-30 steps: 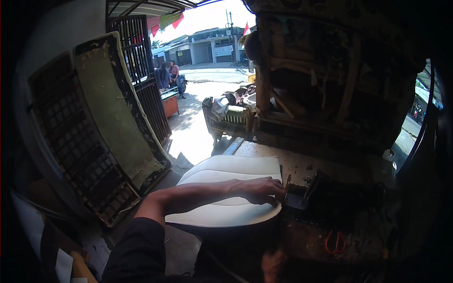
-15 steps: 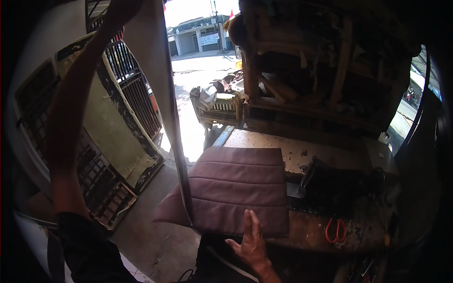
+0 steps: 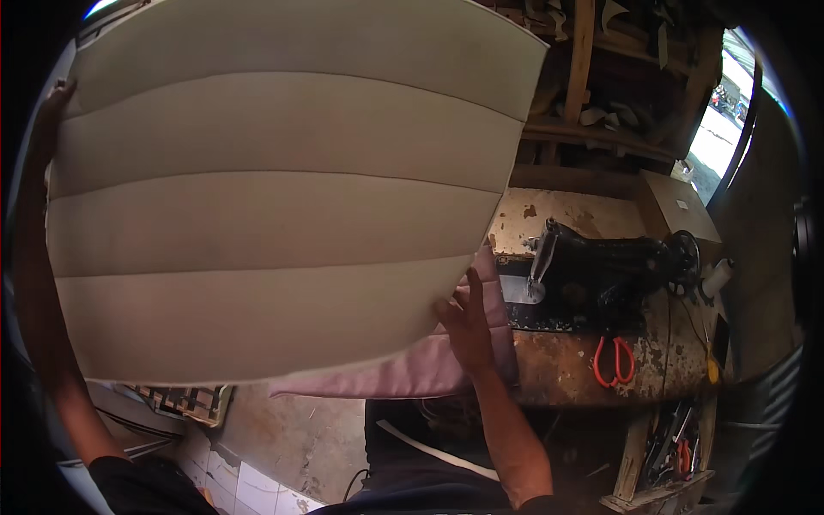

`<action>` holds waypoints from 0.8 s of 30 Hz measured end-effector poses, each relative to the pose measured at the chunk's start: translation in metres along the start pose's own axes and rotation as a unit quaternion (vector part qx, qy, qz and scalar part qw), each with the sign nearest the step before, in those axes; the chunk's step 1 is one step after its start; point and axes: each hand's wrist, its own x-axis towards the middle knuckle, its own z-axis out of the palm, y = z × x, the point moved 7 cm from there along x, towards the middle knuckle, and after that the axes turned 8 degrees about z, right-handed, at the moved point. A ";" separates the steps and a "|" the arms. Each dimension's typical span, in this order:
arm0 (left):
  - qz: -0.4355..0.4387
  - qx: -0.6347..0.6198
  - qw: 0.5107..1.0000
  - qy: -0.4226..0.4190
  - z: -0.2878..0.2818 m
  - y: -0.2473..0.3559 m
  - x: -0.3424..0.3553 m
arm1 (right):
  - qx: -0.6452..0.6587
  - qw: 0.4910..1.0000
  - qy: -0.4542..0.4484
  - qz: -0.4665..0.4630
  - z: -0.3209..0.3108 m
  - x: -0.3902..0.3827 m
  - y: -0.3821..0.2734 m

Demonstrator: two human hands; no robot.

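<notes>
A large pale panel (image 3: 283,215) with stitched cross seams hangs raised in front of me, its light backing facing me. At its far left edge my left hand (image 3: 57,116) is closed on the border, mostly in shadow. My right hand (image 3: 468,330) grips the panel's lower right edge, thumb on the pale side and some fingers out of sight behind it. Beneath lies a maroon padded panel (image 3: 412,369) with matching seams, partly covered, on the sewing table (image 3: 558,369). Just right of it stands a black sewing machine (image 3: 601,266).
Red-handled scissors (image 3: 614,362) lie on the table's front part. A thread cone (image 3: 717,276) stands beside the machine's handwheel, with a cardboard box (image 3: 678,206) behind. A wooden tool rack (image 3: 669,459) hangs below, and a wooden frame (image 3: 582,69) rises at the back.
The raised panel, edge-on before, has swung across and now shows its broad pale side. My right hand has left the maroon panel's surface and taken the raised panel's edge.
</notes>
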 end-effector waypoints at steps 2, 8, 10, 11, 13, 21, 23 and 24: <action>-0.041 0.018 0.998 -0.040 0.021 -0.080 -0.018 | -0.004 0.999 0.036 -0.008 -0.011 -0.012 -0.013; -0.203 0.105 0.963 -0.141 0.186 -0.335 -0.149 | -0.149 0.964 0.213 0.049 -0.083 -0.041 -0.020; -0.249 0.254 0.920 -0.164 0.220 -0.387 -0.180 | -0.219 0.950 0.219 0.034 -0.086 -0.043 -0.001; -0.279 0.362 0.868 -0.196 0.269 -0.379 -0.205 | -0.310 0.922 0.231 0.014 -0.091 -0.045 0.004; -0.200 0.362 0.863 -0.289 0.402 -0.265 -0.273 | -0.401 0.877 0.260 0.062 -0.111 -0.062 0.017; 0.168 -0.074 0.891 -0.414 0.677 0.004 -0.347 | -0.414 0.875 0.238 0.078 -0.085 -0.068 0.000; 0.102 -0.081 0.879 -0.459 0.717 0.036 -0.353 | -0.382 0.887 0.232 0.115 -0.086 -0.072 0.002; 0.071 -0.091 0.859 -0.499 0.735 0.045 -0.358 | -0.399 0.878 0.249 0.084 -0.086 -0.074 0.002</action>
